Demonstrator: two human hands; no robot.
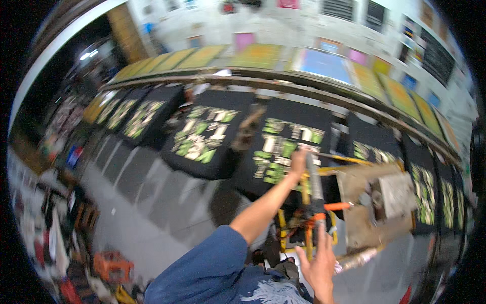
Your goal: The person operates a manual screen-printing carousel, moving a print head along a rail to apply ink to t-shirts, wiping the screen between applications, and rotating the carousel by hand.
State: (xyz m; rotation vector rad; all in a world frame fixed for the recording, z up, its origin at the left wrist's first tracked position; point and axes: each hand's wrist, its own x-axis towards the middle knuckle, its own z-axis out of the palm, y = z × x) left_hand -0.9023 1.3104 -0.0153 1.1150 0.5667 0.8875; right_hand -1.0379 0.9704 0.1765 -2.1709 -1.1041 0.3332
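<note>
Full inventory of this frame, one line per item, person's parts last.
Printed shirts: about ten or more, black with green-and-cream prints, laid in a row along the long table.
Screen frames: many, yellow-green, one blue, on the shelf behind the table.
Cart: one, yellow frame with orange parts, right of centre on the floor.
Board: one, tan, on the cart.
Floor clutter: orange and red items, lower left, blurred.
Left hand: on the cart's upper bar.
Right hand: open, at the cart's lower part.
</note>
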